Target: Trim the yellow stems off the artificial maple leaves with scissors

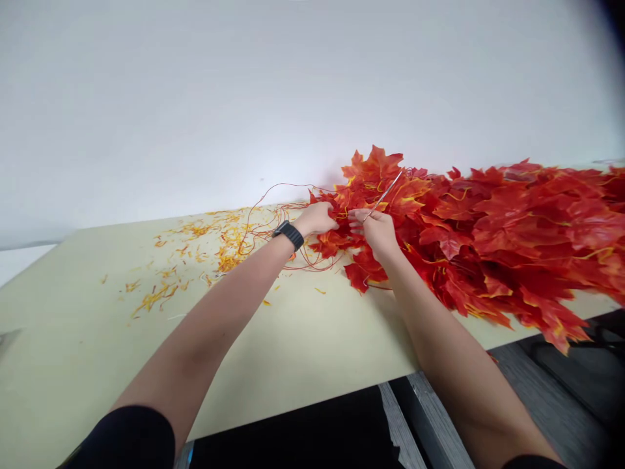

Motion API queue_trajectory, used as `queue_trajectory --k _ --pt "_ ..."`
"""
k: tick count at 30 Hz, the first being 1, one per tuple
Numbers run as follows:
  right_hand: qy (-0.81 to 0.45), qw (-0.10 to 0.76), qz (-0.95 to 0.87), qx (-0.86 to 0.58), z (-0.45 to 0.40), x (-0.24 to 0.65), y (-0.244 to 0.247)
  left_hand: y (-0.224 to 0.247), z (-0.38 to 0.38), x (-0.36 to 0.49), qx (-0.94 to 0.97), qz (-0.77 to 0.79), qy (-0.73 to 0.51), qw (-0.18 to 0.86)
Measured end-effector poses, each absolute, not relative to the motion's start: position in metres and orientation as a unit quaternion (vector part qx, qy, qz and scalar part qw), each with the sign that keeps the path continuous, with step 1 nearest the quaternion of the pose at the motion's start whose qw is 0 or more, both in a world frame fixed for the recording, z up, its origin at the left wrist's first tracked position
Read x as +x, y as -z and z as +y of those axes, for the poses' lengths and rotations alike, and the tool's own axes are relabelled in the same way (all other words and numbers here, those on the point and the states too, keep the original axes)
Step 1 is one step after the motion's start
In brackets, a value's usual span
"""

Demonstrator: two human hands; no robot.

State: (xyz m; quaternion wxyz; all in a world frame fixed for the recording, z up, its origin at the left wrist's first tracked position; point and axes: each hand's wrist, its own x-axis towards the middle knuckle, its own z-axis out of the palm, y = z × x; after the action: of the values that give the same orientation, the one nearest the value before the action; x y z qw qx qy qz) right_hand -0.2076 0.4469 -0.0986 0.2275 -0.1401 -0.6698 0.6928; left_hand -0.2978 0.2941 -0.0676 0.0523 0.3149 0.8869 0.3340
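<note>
Apparently handling the left end of a pile of glossy red-orange maple-shaped leaves (508, 215) on the cream table (293, 345), beside loops of thin red cord (279, 184). Gripping a slim silvery metal tool (390, 187) in the right hand (379, 233); reaching in with the left hand (318, 219), cannot tell if pinching. Likely calls for keeping tool and cord apart.

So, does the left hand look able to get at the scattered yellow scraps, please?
Probably yes: the left hand is close by, and many of the yellow scraps lie uncovered on the table, though thin red wires loop among the nearer ones.
</note>
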Motion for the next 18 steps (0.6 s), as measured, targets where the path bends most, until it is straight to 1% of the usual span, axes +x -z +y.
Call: queue_trajectory --k 4,8,18 --pt "-0.681 0.220 -0.683 -0.145 0.442 -0.211 0.103 0.094 0.283 -0.309 0.293 0.887 -0.351 0.062" --pt "-0.680 0.206 -0.687 -0.150 0.438 -0.212 0.109 0.109 0.277 -0.310 0.281 0.879 -0.381 0.060" --pt "-0.676 0.196 -0.686 -0.181 0.436 -0.230 0.134 0.116 0.279 -0.308 0.299 0.868 -0.394 0.045"
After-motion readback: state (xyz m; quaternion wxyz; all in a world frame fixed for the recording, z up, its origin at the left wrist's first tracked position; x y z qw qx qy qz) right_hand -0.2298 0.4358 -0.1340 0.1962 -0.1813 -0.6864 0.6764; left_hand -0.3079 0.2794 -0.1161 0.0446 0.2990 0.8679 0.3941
